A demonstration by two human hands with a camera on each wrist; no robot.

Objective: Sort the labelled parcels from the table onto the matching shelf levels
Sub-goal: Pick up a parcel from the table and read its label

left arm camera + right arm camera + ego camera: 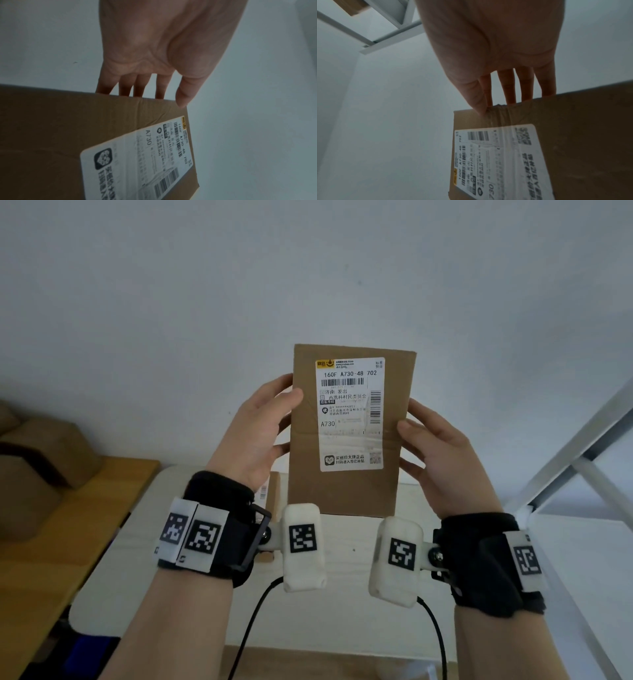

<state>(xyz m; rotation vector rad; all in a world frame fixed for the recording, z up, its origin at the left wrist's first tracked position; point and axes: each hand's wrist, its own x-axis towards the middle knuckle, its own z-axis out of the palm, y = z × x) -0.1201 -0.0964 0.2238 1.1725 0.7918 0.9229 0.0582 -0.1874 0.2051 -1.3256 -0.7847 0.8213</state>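
Head view: left hand (255, 433) and right hand (435, 453) each grasp the A730 parcel (346, 491), unshelved, label being read

Parcel label (351, 412) — "A730", "160F A730-48 702"
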